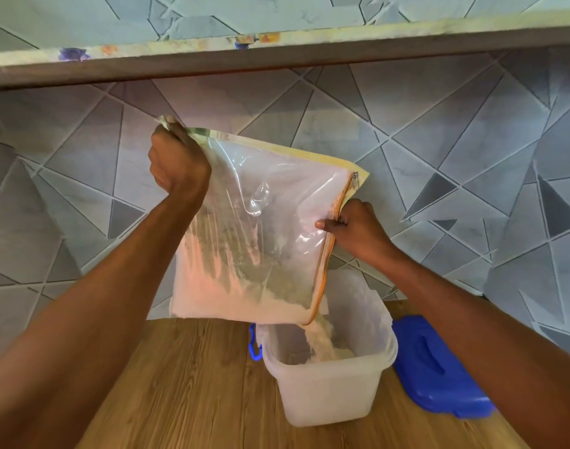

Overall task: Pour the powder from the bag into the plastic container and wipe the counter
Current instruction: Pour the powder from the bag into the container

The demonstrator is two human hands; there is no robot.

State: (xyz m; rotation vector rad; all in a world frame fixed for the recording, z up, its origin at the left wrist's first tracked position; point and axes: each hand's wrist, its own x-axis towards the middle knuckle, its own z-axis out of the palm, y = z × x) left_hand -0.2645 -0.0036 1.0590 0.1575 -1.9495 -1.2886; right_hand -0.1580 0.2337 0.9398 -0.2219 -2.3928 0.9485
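At top corner my left hand (176, 160) fists the bag (261, 228); right hand (358, 230) pinches its zipper edge, mouth down. Powder (319, 340) streams into the container (329, 377) on the worktop (186, 384), lid (439, 364) beside. I'd keep the mouth low over the rim and lift the left corner slowly to avoid a dump.

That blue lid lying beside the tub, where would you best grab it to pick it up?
By the raised handle on top of the blue lid, coming from above. The lid lies flat on the wooden counter, right of the plastic container, handle facing up; its thin rim hugs the surface and probably offers less hold.
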